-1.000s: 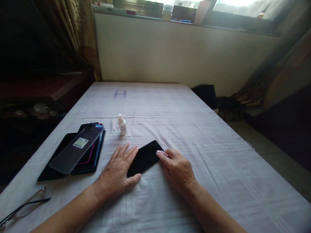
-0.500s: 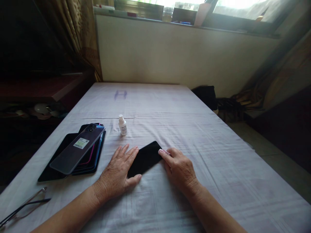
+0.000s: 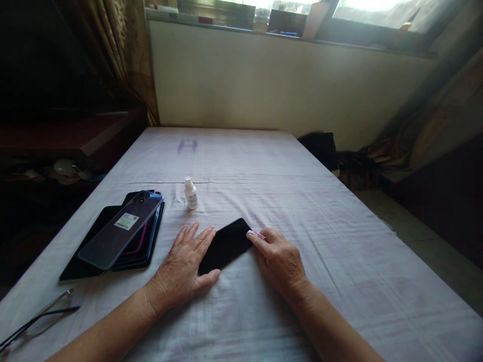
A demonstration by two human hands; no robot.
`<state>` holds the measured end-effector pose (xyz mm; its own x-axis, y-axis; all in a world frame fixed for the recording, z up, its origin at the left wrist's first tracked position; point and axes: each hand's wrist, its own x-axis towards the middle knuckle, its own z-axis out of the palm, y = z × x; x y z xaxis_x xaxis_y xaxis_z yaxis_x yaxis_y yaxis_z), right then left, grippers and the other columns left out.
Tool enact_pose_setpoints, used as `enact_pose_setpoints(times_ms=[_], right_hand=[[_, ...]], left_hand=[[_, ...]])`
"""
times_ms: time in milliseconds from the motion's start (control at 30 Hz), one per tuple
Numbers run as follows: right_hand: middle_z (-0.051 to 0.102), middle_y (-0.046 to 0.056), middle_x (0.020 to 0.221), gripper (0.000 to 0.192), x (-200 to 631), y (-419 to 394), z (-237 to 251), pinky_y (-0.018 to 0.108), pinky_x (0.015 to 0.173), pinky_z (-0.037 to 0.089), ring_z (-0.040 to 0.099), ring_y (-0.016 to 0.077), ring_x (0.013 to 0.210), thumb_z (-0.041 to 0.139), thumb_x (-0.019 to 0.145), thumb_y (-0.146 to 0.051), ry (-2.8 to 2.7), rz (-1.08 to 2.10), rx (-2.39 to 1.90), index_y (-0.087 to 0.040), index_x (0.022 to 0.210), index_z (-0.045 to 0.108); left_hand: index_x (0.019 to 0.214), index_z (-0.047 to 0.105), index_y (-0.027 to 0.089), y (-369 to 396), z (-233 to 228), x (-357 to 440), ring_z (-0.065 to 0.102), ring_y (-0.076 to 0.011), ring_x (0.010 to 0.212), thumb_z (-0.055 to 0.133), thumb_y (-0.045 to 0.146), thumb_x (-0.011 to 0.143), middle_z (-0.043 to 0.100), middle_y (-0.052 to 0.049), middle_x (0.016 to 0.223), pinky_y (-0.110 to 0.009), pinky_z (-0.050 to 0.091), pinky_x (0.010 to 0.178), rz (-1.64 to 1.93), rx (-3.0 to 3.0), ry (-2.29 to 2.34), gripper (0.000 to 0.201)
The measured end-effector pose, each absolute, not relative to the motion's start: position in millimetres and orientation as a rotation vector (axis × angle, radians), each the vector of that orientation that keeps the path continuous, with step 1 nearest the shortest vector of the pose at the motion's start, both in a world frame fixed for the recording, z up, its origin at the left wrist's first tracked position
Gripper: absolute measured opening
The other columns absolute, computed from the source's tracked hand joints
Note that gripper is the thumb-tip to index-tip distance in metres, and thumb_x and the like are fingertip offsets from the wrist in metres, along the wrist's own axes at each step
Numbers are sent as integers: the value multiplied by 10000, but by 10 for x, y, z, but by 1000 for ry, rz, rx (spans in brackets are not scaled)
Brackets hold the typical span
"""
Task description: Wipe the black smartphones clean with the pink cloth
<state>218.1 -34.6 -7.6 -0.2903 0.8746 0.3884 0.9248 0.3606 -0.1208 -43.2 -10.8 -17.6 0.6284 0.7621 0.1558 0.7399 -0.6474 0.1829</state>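
A black smartphone [image 3: 227, 245] lies screen up and slanted on the light bedsheet. My left hand [image 3: 184, 264] rests over its near left end, fingers stretched and thumb along the lower edge. At the phone's far right corner, my right hand [image 3: 281, 261] pinches a small pink and white cloth [image 3: 255, 235] that touches the edge. Beyond my left hand stands a small white bottle [image 3: 191, 193] with a cap, upright. To the left is a stack of several phones; the top one, a grey-backed phone [image 3: 121, 229], lies back up with a label on it.
Eyeglasses [image 3: 37, 318] lie at the near left. The bedsheet [image 3: 241, 156] covers a broad flat surface reaching to the wall. A dark red wooden desk [image 3: 83, 133] stands at the left, and a black item [image 3: 319, 148] sits by the far right edge.
Almost nothing differs. Both hands, the phone and the cloth keep their places; the whole view has shifted very slightly.
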Motion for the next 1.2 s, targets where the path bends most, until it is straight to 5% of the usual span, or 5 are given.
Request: enact_pose_setpoints(times_ms=[1200], right_hand=[[693,72,944,294,2109,-214,32,244,707,472,635,186,843,549,918,-119,-2358,-126,-1587,-233,1129,720]], left_hand=[[1538,294,179,-171,-153,-529,275,-371,1460,631,395,813,451,-84,1534,-573,177,1196,338,2774,1159,828]])
